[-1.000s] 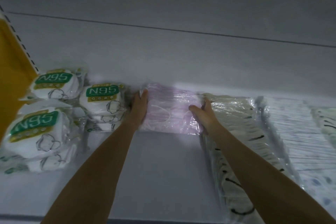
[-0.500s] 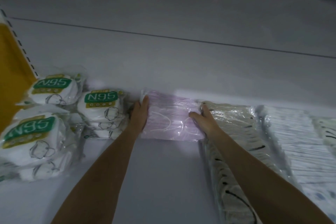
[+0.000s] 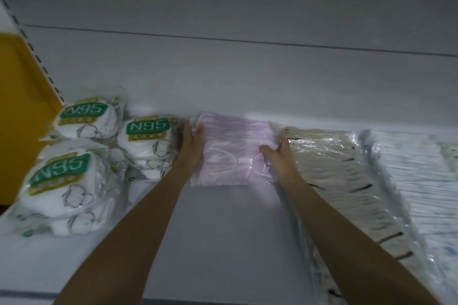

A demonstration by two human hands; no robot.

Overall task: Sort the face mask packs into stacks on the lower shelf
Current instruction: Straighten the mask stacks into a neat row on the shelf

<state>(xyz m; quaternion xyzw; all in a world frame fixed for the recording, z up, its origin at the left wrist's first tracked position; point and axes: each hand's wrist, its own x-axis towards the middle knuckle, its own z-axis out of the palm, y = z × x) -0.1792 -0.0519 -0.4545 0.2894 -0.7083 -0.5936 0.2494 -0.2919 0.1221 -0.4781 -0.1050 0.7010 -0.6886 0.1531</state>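
Observation:
A clear pack of pink face masks (image 3: 233,151) lies flat on the white lower shelf (image 3: 223,235), near the back wall. My left hand (image 3: 192,146) presses its straight fingers against the pack's left edge. My right hand (image 3: 278,158) rests on the pack's right edge, thumb lying on top, fingers along the side next to the beige pack. Several white N95 mask packs (image 3: 148,141) are stacked to the left. A long beige mask pack (image 3: 332,181) lies just right of the pink one.
A long white mask pack (image 3: 416,181) lies further right, with another beige pack (image 3: 449,153) at the frame's edge. A yellow side panel (image 3: 22,106) with a slotted upright bounds the shelf on the left. Bare shelf surface lies in front of the pink pack.
The pink pack has stayed between both hands and shifted only slightly. The view has tilted a little, so everything sits lower in the frame.

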